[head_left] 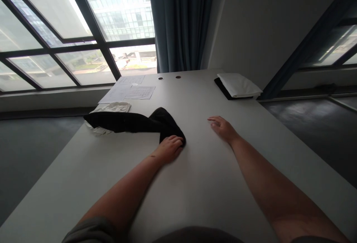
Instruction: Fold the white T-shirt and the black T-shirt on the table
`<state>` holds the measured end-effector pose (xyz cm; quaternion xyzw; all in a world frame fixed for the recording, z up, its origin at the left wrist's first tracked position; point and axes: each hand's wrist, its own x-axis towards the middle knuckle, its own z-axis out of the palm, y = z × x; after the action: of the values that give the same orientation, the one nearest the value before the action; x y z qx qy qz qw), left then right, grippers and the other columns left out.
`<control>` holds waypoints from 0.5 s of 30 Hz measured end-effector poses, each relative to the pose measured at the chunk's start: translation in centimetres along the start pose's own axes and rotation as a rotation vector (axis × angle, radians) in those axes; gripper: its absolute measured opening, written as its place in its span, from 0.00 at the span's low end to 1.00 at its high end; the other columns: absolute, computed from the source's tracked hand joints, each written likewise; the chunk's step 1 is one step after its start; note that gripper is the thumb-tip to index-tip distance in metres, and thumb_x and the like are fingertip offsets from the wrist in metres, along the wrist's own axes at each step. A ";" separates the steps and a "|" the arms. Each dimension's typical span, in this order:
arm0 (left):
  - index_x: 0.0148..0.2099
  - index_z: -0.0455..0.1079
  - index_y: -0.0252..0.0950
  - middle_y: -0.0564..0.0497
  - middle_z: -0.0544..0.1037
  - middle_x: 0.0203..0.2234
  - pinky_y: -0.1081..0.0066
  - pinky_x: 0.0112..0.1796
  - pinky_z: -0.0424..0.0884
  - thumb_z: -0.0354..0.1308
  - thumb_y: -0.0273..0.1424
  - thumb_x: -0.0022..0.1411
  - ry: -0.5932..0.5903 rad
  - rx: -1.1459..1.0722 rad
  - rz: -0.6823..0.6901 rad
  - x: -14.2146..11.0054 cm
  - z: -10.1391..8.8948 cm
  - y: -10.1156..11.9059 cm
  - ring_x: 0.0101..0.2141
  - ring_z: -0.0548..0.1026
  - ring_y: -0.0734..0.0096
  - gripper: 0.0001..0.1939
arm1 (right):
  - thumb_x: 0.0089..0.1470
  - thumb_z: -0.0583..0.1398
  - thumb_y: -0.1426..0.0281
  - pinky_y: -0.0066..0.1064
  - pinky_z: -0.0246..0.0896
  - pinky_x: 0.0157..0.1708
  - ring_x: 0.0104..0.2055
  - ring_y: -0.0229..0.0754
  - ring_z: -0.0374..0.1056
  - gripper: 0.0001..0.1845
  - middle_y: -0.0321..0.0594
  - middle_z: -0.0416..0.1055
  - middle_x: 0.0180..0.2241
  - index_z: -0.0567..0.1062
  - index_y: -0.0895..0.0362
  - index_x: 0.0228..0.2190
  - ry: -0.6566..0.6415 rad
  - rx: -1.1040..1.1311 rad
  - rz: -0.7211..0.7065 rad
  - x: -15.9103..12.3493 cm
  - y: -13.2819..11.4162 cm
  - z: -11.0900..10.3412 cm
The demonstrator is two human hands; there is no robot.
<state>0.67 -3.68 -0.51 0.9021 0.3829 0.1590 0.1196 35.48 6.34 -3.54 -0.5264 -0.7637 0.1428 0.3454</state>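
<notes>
Worktop and both bare hands, as I see them remotely through the head camera. The black cloth (128,121) lies on the left half of the white table (178,198), running as a long strip from the left side to a broader, folded part near the middle. Its left end rests over a crumpled white cloth (118,106), which shows above and below the strip. The left hand (170,148) lies on the near right corner of the black cloth, fingers together and bent over its edge; the fingertips are partly hidden, so I cannot tell whether they pinch the fabric or only press on it. The right hand (223,128) is apart from the cloth, to its right, holding nothing; its fingers are loosely extended, the forefinger reaching inward. I cannot tell whether it touches the tabletop. Beyond the crumpled cloth I note overlapping printed sheets (117,90) at the far left, with two round holes (178,77) near the far edge. At the far right, a folded white cloth (240,85) partly covers a flat black item (223,88). A blue curtain (181,23) hangs behind the table, beside a large window (125,5).
</notes>
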 end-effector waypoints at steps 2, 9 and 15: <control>0.50 0.74 0.39 0.44 0.77 0.57 0.59 0.60 0.67 0.52 0.34 0.73 -0.100 -0.075 0.181 0.2 0.4 2.2 0.59 0.72 0.60 0.11 | 0.64 0.55 0.62 0.42 0.63 0.63 0.59 0.48 0.70 0.19 0.42 0.76 0.54 0.80 0.51 0.49 0.036 0.122 -0.025 -0.2 -1.2 -0.4; 0.54 0.74 0.42 0.45 0.71 0.63 0.56 0.60 0.66 0.62 0.37 0.66 -0.069 -0.119 0.291 -0.4 0.7 3.6 0.59 0.71 0.55 0.15 | 0.66 0.55 0.58 0.46 0.61 0.64 0.60 0.49 0.71 0.19 0.42 0.77 0.55 0.80 0.50 0.50 -0.124 0.321 -0.157 -0.5 -3.0 -0.5; 0.59 0.72 0.43 0.43 0.72 0.61 0.50 0.64 0.61 0.65 0.34 0.59 0.172 -0.087 -0.052 -0.4 1.0 0.3 0.61 0.69 0.49 0.24 | 0.66 0.57 0.53 0.54 0.51 0.70 0.70 0.54 0.59 0.29 0.42 0.64 0.68 0.70 0.46 0.65 -0.324 0.213 -0.207 -0.6 -3.1 0.7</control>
<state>0.99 -4.22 -1.43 0.8688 0.4078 0.2492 0.1296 32.94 4.69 -2.47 -0.3760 -0.8398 0.2691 0.2846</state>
